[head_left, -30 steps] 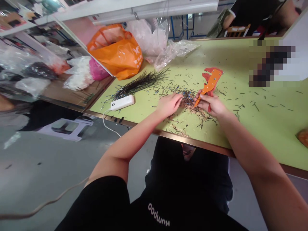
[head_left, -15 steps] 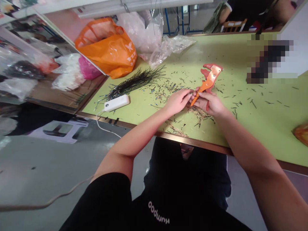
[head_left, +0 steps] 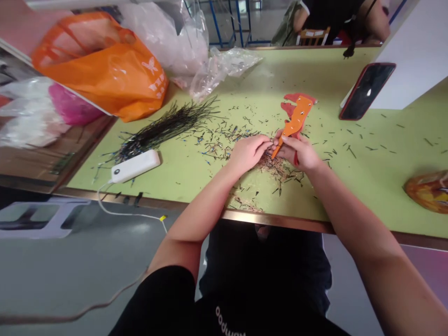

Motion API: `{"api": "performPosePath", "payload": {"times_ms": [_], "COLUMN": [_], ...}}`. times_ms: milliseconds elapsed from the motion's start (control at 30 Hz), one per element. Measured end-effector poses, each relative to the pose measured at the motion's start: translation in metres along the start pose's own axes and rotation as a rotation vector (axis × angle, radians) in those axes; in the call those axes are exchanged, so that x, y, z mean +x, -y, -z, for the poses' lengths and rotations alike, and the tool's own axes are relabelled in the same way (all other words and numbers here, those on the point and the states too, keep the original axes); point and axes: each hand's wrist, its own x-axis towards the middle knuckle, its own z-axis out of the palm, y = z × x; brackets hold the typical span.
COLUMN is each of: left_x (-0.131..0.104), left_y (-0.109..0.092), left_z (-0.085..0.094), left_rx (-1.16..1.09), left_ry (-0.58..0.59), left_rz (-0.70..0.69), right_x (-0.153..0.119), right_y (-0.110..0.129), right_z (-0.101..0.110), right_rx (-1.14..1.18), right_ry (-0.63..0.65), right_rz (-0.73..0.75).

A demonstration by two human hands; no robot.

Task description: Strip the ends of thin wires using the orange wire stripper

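My right hand (head_left: 304, 151) is wrapped round the handles of an orange and red wire stripper (head_left: 297, 116), whose jaws point up and to the left. Close beside it, my left hand (head_left: 247, 151) has its fingers pinched together near the tool's lower handle; what they hold is too small to make out. Beneath and around both hands lie cut wire bits and copper-coloured strands (head_left: 276, 170). A bundle of black wires (head_left: 164, 126) rests on the green table (head_left: 196, 179) to the left.
A white power bank (head_left: 136, 166) with a cable sits front left. Behind are an orange bag (head_left: 112, 79) and clear plastic bags (head_left: 224, 67). A phone (head_left: 367, 91) leans on a white panel at right, near a jar (head_left: 429, 190). Another person (head_left: 332, 14) sits beyond.
The camera view has shifted, so the bags, wires and power bank appear farther left. My hands remain close together, with the wire stripper still in my right hand.
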Motion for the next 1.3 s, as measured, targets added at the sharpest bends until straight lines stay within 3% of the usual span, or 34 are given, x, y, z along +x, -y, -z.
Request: {"api": "performPosePath", "payload": {"times_ms": [100, 200, 367, 567, 733, 967, 1133, 1300], "left_x": [-0.005, -0.008, -0.009, -0.011, -0.013, -0.015, -0.014, -0.014], "left_y": [0.01, 0.019, 0.017, 0.01, 0.008, 0.006, 0.005, 0.006], "left_z": [0.004, 0.013, 0.024, 0.026, 0.025, 0.026, 0.025, 0.024], "left_rx": [-0.192, -0.492, -0.728, -0.608, -0.49, -0.34, -0.367, -0.334], "left_ry": [-0.038, -0.183, -0.379, -0.386, -0.438, -0.422, -0.451, -0.411], "left_rz": [0.06, 0.132, 0.081, 0.056, 0.154, 0.16, 0.119, 0.165], "right_x": [-0.004, -0.007, -0.013, -0.017, -0.019, -0.021, -0.021, -0.021], "right_y": [0.0, 0.001, -0.002, -0.003, -0.002, -0.001, 0.0, -0.003], "right_z": [-0.002, -0.003, -0.004, -0.011, -0.014, -0.025, -0.031, -0.035], "right_rx": [0.017, 0.062, 0.074, 0.054, 0.02, -0.039, -0.043, -0.079], "right_ry": [0.049, 0.095, 0.197, 0.295, 0.333, 0.291, 0.265, 0.238], "right_rz": [-0.065, -0.133, -0.244, -0.289, -0.297, -0.327, -0.324, -0.264]}}
